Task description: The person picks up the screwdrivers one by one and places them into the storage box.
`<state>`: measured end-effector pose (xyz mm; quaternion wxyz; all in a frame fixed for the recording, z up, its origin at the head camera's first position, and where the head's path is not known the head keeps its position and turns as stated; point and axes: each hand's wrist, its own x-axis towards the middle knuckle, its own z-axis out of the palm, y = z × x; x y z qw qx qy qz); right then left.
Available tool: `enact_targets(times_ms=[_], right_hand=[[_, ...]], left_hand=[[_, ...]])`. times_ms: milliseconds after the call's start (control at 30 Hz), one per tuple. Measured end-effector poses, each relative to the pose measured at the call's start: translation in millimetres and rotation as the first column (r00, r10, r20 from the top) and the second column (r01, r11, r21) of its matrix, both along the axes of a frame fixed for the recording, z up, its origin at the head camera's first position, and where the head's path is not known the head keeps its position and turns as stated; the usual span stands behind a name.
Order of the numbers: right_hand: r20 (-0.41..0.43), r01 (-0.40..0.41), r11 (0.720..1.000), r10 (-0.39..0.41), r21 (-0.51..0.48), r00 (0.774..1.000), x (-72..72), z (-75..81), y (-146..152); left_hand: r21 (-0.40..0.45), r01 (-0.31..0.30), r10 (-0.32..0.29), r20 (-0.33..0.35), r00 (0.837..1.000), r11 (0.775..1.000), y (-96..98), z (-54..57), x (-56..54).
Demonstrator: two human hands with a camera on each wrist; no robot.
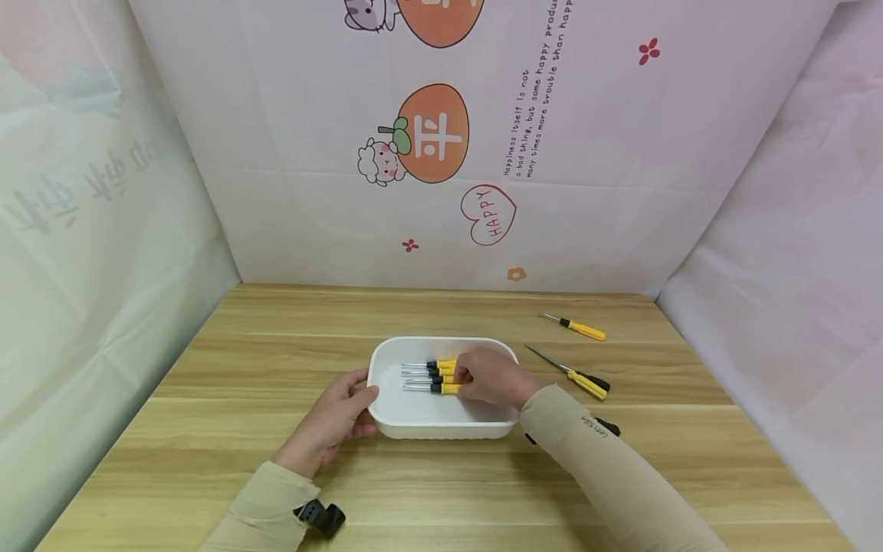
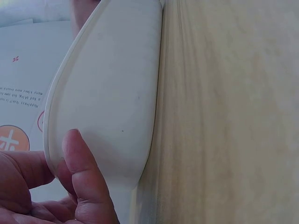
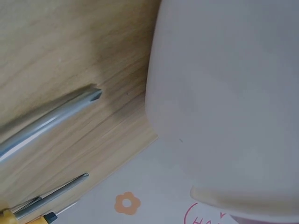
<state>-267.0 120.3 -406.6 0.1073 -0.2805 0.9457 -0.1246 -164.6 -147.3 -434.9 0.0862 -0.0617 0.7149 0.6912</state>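
A white plastic tray [image 1: 441, 431] stands on the wooden table, holding several small screwdrivers [image 1: 447, 389] with yellow and black handles laid side by side, shafts to the left. My left hand [image 1: 336, 414] grips the tray's left end, thumb at the rim and fingers against the outer wall; the left wrist view shows these fingers [image 2: 86, 182] close up. Inside the tray, my right hand [image 1: 493, 376] has its fingers curled at the handle ends and pinches a screwdriver there; its fingertips partly hide the handles. The right wrist view shows mostly the tray's outer wall [image 3: 224, 102].
To the right of the tray lie a short yellow screwdriver [image 1: 585, 330], a longer yellow one [image 1: 588, 386] and a black-handled one [image 1: 602, 381] beside it. Another black-handled tool [image 1: 608, 427] is partly covered by the right forearm. White printed sheets [image 1: 310, 230] surround the table.
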Motion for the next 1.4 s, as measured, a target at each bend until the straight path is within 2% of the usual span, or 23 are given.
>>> enact_targets(times_ms=[533, 1233, 1400], right_hand=[[0.003, 0.006, 0.995, -0.006, -0.103, 1.000, 1.2, 10.5, 3], [0.079, 0.151, 0.967, -0.137, -0.206, 0.987, -2.2, 28.1, 24], [0.020, 0.133, 0.965, -0.132, -0.224, 0.991, -5.5, 31.6, 30]], left_hand=[[-0.003, 0.000, 0.000, 0.011, 1.000, 1.000, 0.3, 1.7, -0.7], [-0.005, 0.000, 0.000, 0.011, 1.000, 1.000, 1.1, 1.9, -0.4], [-0.011, 0.001, -0.001, 0.007, 1.000, 1.000, 0.7, 1.3, -0.2]])
